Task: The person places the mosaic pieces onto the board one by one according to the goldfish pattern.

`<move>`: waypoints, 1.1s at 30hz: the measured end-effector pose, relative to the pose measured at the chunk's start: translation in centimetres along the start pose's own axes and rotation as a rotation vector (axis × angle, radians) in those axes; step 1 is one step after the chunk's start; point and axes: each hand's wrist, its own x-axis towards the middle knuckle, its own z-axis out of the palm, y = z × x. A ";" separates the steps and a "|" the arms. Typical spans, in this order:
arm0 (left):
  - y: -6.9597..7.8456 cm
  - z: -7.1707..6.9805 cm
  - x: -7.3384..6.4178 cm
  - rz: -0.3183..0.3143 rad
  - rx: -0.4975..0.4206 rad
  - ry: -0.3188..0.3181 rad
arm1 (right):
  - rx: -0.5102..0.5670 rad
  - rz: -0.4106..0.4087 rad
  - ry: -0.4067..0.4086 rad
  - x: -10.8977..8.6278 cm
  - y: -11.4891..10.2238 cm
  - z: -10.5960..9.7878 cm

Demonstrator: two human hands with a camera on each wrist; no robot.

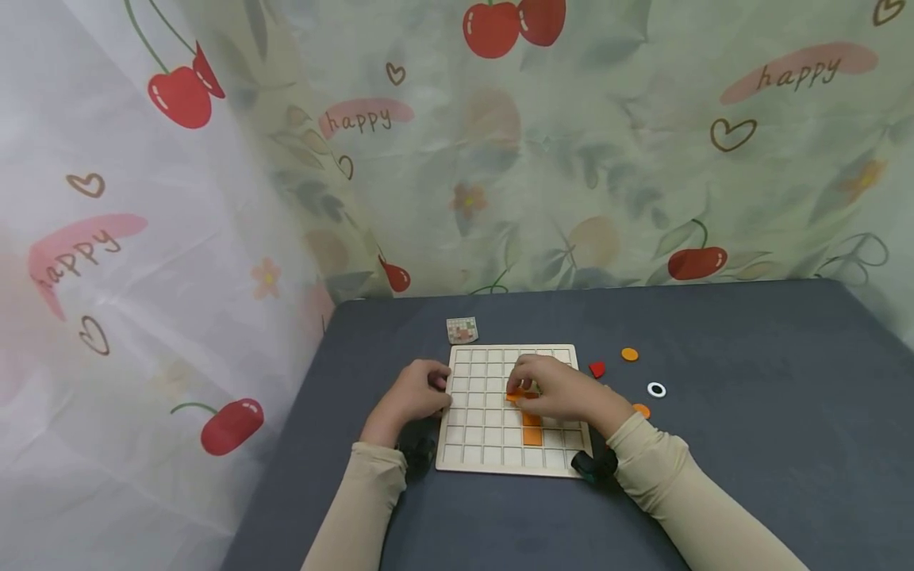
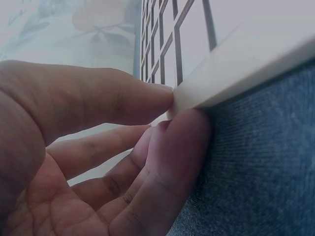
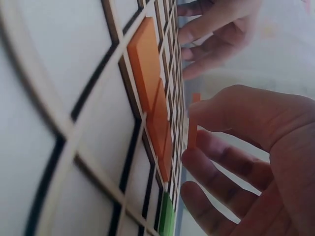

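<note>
A pale wooden grid board (image 1: 478,434) lies flat on the dark table. At its left edge, my left hand (image 1: 417,388) pinches the rim between thumb (image 2: 147,101) and a fingertip. My right hand (image 1: 553,387) is over the board's right half, holding a thin orange tile (image 3: 193,129) on edge between thumb and fingers, just off the grid. Below that hand, a column of orange tiles (image 1: 531,435) fills several squares, seen as a row of orange tiles (image 3: 144,66) in the right wrist view. Beyond them a green tile (image 3: 167,216) sits in the grid.
A small patterned card (image 1: 462,330) lies behind the board's back left corner. To the right are a red piece (image 1: 597,369), an orange disc (image 1: 629,354), a white ring-like piece with a dark centre (image 1: 656,389) and another orange disc (image 1: 642,410). A printed curtain (image 1: 543,182) hangs behind the table.
</note>
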 end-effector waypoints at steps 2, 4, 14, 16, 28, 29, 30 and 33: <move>0.0 0.0 0.0 -0.002 0.002 0.002 | 0.009 0.010 -0.012 0.2 -0.1 0.2; 0.0 0.0 0.0 -0.004 0.008 0.003 | 0.008 0.016 -0.023 0.4 -0.1 0.3; 0.1 0.0 0.1 0.002 0.010 -0.005 | -0.031 0.000 -0.039 0.9 0.4 0.7; 0.1 0.0 0.1 0.003 0.013 -0.003 | -0.031 0.008 -0.043 0.9 0.3 0.8; 0.1 0.1 -0.1 0.010 0.007 -0.006 | -0.028 0.019 -0.024 0.0 0.3 -0.3; 0.1 0.0 0.0 0.008 0.005 -0.007 | -0.025 0.021 -0.016 -0.2 0.5 -0.6; 0.1 0.0 0.0 0.007 0.006 -0.006 | -0.025 0.026 -0.008 -0.5 0.7 -0.9; 0.0 -0.1 0.1 0.001 0.010 -0.005 | -0.010 0.058 0.010 -1.5 1.1 -1.8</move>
